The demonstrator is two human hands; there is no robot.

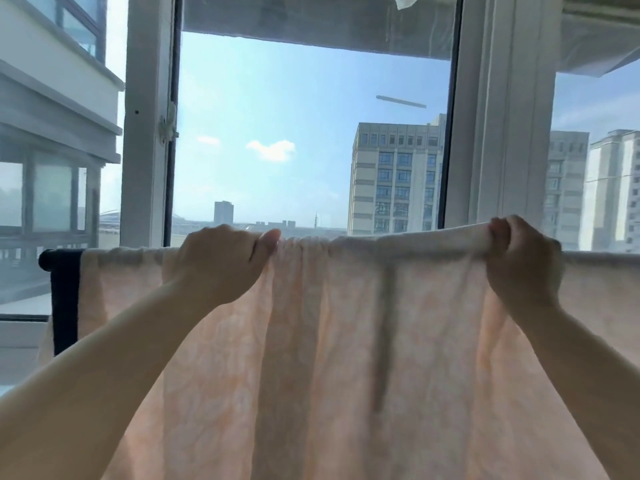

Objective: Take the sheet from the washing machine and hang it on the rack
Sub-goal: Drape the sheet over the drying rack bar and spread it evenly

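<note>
A pale peach sheet (346,358) hangs over the rack's horizontal bar (46,258), whose dark end shows at the left. The cloth covers the rest of the bar and falls down past the lower edge of the view. My left hand (225,265) pinches the sheet's top fold near the middle, thumb pointing right. My right hand (523,258) grips a bunched part of the top fold further right, lifted slightly above the bar line. Between the hands the fabric is gathered in small pleats.
A dark cloth strip (65,299) hangs on the bar at the left, beside the sheet. Just behind the rack stands a large window with white frames (145,133), with tall buildings (394,181) outside. A window sill (20,320) lies at the lower left.
</note>
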